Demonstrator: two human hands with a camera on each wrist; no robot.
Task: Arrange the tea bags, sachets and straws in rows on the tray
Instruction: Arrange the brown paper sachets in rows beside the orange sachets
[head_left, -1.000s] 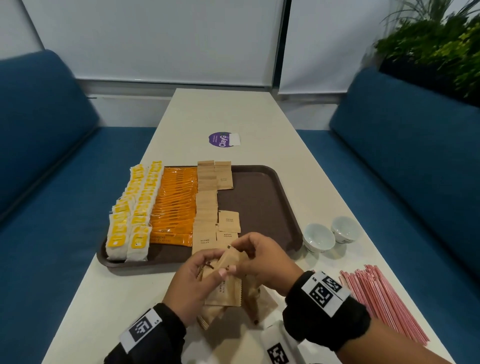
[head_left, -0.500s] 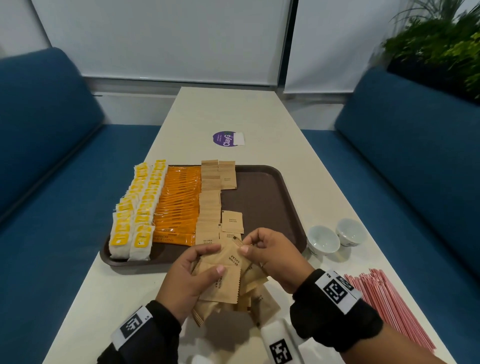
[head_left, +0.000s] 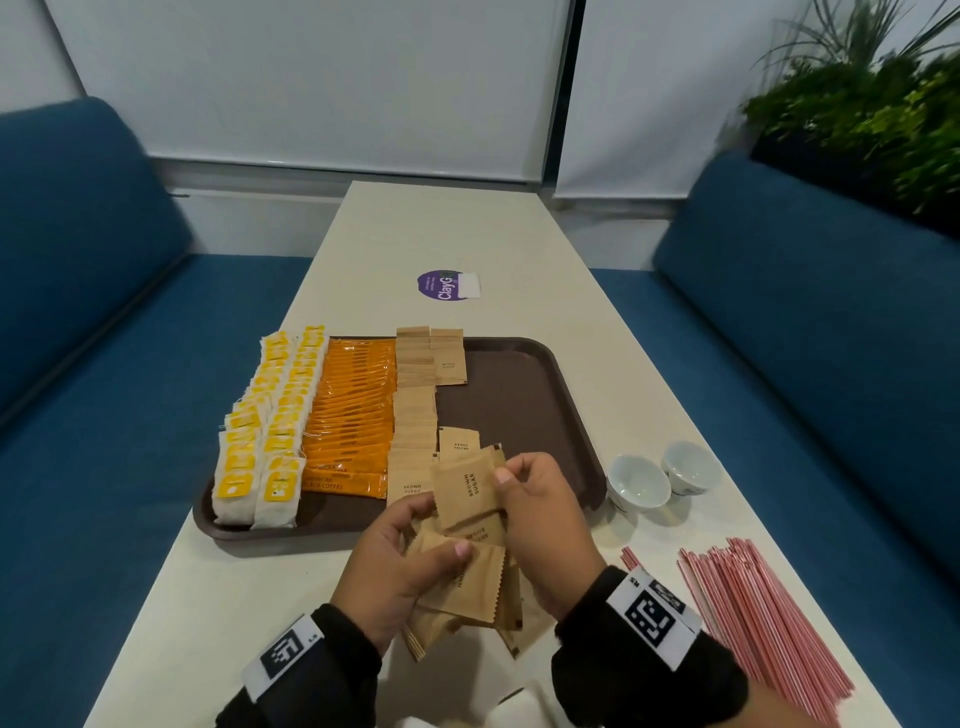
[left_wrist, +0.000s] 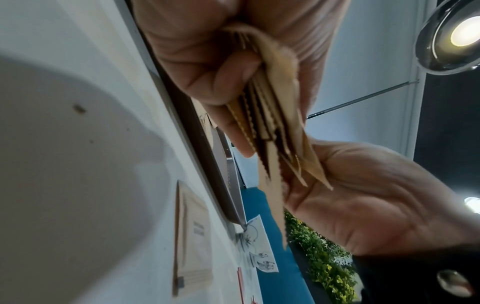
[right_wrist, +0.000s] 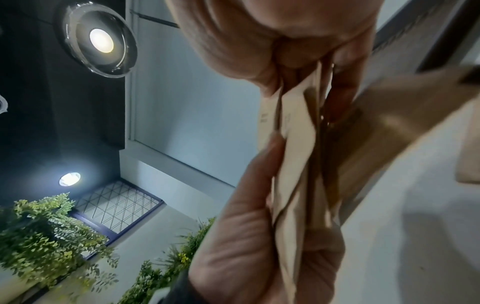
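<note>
My left hand (head_left: 410, 561) grips a fanned bundle of brown sugar sachets (head_left: 470, 587) just in front of the brown tray (head_left: 524, 410). My right hand (head_left: 540, 514) pinches the top sachet (head_left: 465, 488) of that bundle, lifted a little toward the tray. The wrist views show the same bundle of sachets (left_wrist: 270, 123) edge-on between the fingers of both hands, and the pinched sachets (right_wrist: 296, 156). On the tray lie rows of yellow-tagged tea bags (head_left: 270, 415), orange coffee sachets (head_left: 353, 415) and brown sugar sachets (head_left: 415, 410). Pink straws (head_left: 748, 618) lie on the table at the right.
Two small white cups (head_left: 660, 480) stand right of the tray. A purple round sticker (head_left: 441, 285) sits on the table beyond it. Blue sofas flank the white table (head_left: 249, 597); a plant stands at the back right. The tray's right half is bare.
Both hands have risen toward the tray's near edge with the bundle. My right hand has drawn the top sachet up and away from the rest.
</note>
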